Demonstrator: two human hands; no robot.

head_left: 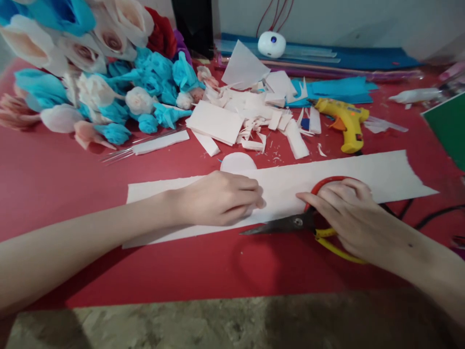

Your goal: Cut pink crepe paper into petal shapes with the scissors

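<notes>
Underneath paper strip [363,177], red tabletop [54,184].

Red worktop [54,184] is spreading under the fingers [247,186]; pale wall [363,19] is standing well beyond them; grey speckled surface [218,325] is showing on their near side, in shade.

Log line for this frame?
left hand: pressing down on pale paper strip | right hand: gripping scissors by handles, blades shut, tips toward left hand | nearby: yellow glue gun, paper flowers
</notes>
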